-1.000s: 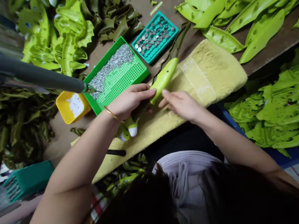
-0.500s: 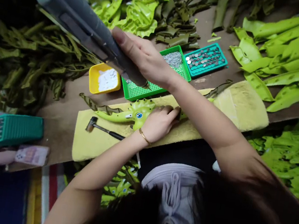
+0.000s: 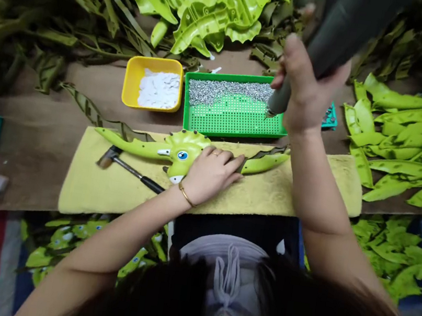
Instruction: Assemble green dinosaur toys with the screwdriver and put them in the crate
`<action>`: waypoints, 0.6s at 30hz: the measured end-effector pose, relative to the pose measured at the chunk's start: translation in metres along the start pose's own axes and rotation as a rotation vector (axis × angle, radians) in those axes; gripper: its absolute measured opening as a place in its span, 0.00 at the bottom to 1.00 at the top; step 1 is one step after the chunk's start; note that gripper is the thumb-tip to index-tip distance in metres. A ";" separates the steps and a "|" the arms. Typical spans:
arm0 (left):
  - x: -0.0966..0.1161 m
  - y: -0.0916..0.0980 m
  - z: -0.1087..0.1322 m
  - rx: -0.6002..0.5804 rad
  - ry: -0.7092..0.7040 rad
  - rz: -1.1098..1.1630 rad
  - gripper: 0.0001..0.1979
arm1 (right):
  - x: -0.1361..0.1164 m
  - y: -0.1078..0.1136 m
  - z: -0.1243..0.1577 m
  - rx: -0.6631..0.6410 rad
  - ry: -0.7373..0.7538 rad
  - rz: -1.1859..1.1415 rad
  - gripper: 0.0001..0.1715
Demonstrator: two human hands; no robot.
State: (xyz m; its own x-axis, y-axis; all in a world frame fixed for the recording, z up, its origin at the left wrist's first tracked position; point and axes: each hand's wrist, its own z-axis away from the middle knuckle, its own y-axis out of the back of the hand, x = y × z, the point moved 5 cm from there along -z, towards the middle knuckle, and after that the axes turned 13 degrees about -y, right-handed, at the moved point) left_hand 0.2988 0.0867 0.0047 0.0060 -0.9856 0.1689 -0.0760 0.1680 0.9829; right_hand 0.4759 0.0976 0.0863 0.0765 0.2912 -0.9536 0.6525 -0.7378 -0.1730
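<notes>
The left grip (image 3: pixel 211 171) was released and lay flat, its fingers (image 3: pixel 230 162) spread across a lime-green plastic dinosaur piece (image 3: pixel 184 149) with a blue painted eye. It pressed the piece onto a yellow towel (image 3: pixel 109 201), and the piece's long, tapering arms reached out to either side beneath that grip. Just beyond the grip's wrist side, a small hammer (image 3: pixel 126 169) lay on the towel, its head close to the piece.

The right grip (image 3: pixel 309 83) was clenched around a dark grey cylindrical power tool (image 3: pixel 332 33), held up and away from the towel. The tool's narrow tip (image 3: pixel 269 113) pointed down at the right end of a green perforated tray (image 3: pixel 230 133), with silver tacks (image 3: pixel 229 91) in a band along its far side. Past the tray from the left grip stood a yellow tub (image 3: pixel 131 82) of white bits.

A flat palm with spread fingers looked a sound hold, since it shared the pressure evenly while the soft towel helped stop the piece skidding. Keeping the tip upright and steady looked the tidiest way to work near such small tacks.
</notes>
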 end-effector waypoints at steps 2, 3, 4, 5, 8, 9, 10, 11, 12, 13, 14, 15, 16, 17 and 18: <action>-0.002 0.000 -0.001 0.021 0.023 0.047 0.19 | 0.021 0.013 -0.009 0.154 0.021 0.133 0.10; -0.003 0.000 -0.001 0.034 0.036 0.068 0.19 | 0.031 0.017 -0.011 0.209 0.024 0.205 0.12; -0.004 -0.001 -0.001 0.048 0.045 0.084 0.19 | 0.040 0.020 -0.013 0.249 0.027 0.271 0.17; -0.005 -0.001 -0.001 0.060 0.050 0.096 0.19 | 0.047 0.022 -0.014 0.274 0.034 0.329 0.22; -0.007 -0.002 -0.001 0.079 0.055 0.104 0.19 | 0.063 0.024 -0.017 0.294 0.039 0.482 0.34; -0.007 -0.002 -0.001 0.082 0.055 0.100 0.19 | 0.068 0.024 -0.019 0.277 0.021 0.539 0.36; -0.007 -0.002 -0.001 0.086 0.056 0.094 0.19 | 0.072 0.025 -0.022 0.258 -0.002 0.591 0.38; -0.007 -0.001 0.000 0.090 0.056 0.090 0.19 | 0.075 0.026 -0.023 0.243 -0.025 0.632 0.39; -0.006 -0.001 0.000 0.093 0.057 0.089 0.18 | 0.077 0.027 -0.025 0.226 -0.043 0.653 0.39; -0.006 -0.001 0.000 0.094 0.058 0.091 0.18 | 0.079 0.028 -0.025 0.218 -0.047 0.647 0.39; -0.006 -0.001 0.000 0.093 0.061 0.094 0.18 | 0.079 0.029 -0.025 0.220 -0.039 0.622 0.38; -0.006 -0.001 0.000 0.091 0.062 0.096 0.18 | 0.079 0.029 -0.025 0.222 -0.027 0.591 0.38; -0.006 -0.001 0.000 0.088 0.063 0.096 0.18 | 0.079 0.030 -0.024 0.228 -0.013 0.559 0.38; -0.006 -0.001 0.001 0.086 0.062 0.092 0.18 | 0.078 0.029 -0.023 0.234 0.001 0.531 0.37; -0.006 -0.002 0.001 0.087 0.060 0.085 0.18 | 0.077 0.028 -0.022 0.240 0.009 0.509 0.36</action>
State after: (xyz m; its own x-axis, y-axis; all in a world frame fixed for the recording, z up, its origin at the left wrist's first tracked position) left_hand 0.2982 0.0922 0.0020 0.0548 -0.9645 0.2582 -0.1650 0.2462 0.9550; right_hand 0.5162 0.1127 0.0133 0.3438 -0.1332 -0.9296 0.3417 -0.9043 0.2559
